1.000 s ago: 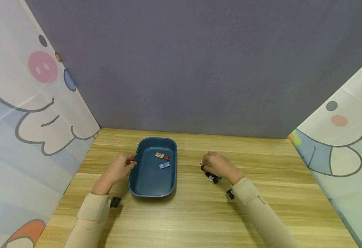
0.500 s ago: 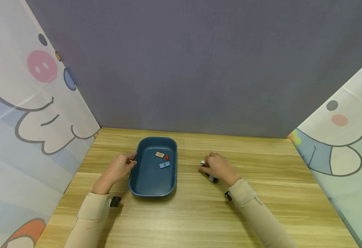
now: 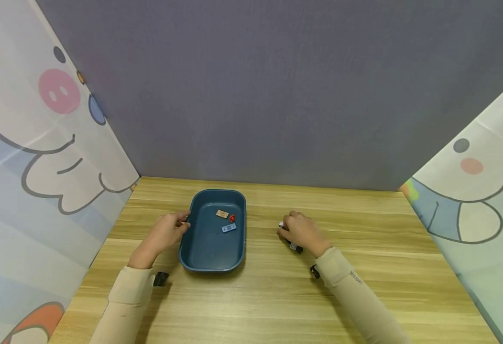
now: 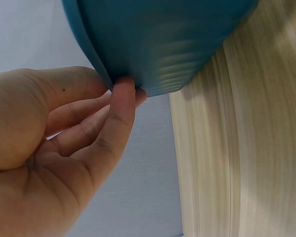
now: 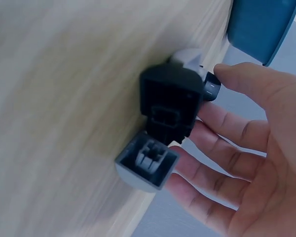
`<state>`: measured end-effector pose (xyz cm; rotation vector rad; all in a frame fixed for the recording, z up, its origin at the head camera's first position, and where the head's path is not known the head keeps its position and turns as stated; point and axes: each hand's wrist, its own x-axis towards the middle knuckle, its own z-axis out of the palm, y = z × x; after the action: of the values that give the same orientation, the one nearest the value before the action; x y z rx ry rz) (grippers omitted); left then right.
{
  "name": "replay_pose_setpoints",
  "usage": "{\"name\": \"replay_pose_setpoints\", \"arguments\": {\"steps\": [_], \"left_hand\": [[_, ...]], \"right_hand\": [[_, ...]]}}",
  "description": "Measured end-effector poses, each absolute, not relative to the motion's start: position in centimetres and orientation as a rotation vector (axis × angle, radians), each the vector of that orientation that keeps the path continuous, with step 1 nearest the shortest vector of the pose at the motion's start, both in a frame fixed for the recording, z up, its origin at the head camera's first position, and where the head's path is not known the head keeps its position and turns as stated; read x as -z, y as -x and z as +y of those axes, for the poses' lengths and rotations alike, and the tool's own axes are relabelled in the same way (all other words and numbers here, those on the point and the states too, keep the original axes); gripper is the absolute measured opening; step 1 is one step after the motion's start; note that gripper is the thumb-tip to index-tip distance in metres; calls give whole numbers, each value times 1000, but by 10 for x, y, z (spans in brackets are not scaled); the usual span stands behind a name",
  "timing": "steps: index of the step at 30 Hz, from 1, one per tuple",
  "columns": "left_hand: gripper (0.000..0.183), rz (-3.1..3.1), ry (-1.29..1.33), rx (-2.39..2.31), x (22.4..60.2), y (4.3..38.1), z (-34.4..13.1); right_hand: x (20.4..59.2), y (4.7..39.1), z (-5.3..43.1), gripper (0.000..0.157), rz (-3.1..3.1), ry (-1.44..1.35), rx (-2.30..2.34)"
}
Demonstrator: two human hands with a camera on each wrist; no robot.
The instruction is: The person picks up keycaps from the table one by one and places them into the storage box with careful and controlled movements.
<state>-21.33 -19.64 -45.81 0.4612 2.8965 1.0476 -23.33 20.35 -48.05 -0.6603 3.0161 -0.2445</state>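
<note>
On the wooden table stands a blue tray [image 3: 212, 265]. My left hand [image 3: 164, 235] pinches its left rim between thumb and fingers; the left wrist view shows the hand [image 4: 64, 128] at the tray's edge [image 4: 84, 42]. Right of the tray, my right hand [image 3: 305, 233] is over a small black-and-grey plastic piece [image 3: 293, 247]. In the right wrist view, the thumb and index finger of that hand [image 5: 241, 128] pinch a dark knob at one end. The piece [image 5: 170, 91] has hollow black and grey [image 5: 147, 160] ends and a whitish part; its exact kind is unclear.
Inside the tray lie a printed beige tile [image 3: 222, 214], a small red piece [image 3: 232, 218] and a printed light-blue tile [image 3: 229, 228]. A grey wall [image 3: 251, 95] rises behind the table [image 3: 251, 306], with cartoon-printed panels [image 3: 58, 143] at either side.
My right hand has shifted slightly left, and its fingers now cover more of the black-and-grey piece. My left hand keeps its pinch on the tray rim.
</note>
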Motion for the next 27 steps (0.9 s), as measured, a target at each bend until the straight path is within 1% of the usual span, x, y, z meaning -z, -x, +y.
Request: {"name": "replay_pose_setpoints", "arguments": {"steps": [7, 16, 27], "left_hand": [[40, 2899, -457, -1035, 458, 213, -197], [40, 2894, -448, -1042, 457, 214, -196], [40, 2884, -442, -1044, 457, 214, -196]], "right_hand": [[478, 234, 201, 27, 3061, 719, 281], [464, 236, 190, 22, 3116, 802, 319], [431, 238, 150, 22, 3101, 913, 373]]}}
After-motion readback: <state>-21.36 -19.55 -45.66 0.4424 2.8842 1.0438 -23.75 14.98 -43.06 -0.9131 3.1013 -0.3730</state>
